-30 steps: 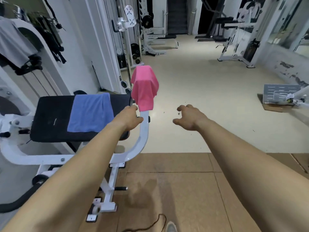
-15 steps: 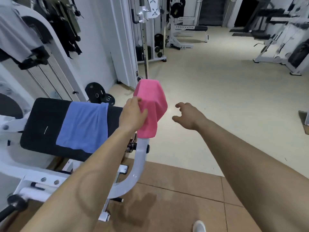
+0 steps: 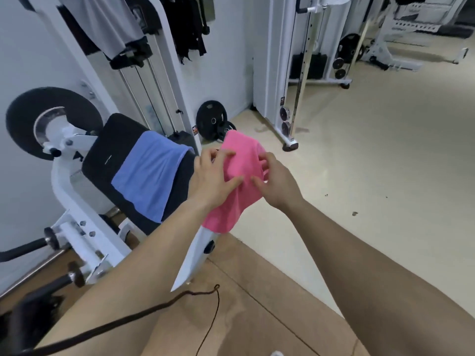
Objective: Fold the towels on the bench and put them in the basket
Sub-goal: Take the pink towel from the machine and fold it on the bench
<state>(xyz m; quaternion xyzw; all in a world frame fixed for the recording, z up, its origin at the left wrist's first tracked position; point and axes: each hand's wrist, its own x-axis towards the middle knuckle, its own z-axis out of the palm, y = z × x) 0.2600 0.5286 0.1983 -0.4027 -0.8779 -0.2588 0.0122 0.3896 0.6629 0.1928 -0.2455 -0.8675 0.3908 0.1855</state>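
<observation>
A pink towel [image 3: 241, 165] hangs over the top end of the bench's white curved bar [image 3: 198, 250]. My left hand [image 3: 212, 178] holds its left side, thumb and fingers spread around the cloth. On the towel's right side my right hand [image 3: 276, 182] has curled fingertips pinching the fabric. A blue towel [image 3: 147, 176] lies draped across the black bench pad [image 3: 102, 155] to the left. No basket is in view.
White machine frames and a cable station [image 3: 290, 104] stand behind the bench. Black weight plates [image 3: 212, 119] lean against the wall. Clothes [image 3: 108, 24] hang at the top left. A dark cord [image 3: 180, 298] trails over the brown floor mat [image 3: 257, 299] near me.
I have stepped closer and the view has swung left. My right hand moved in from the free air onto the pink towel; my left hand stayed on it.
</observation>
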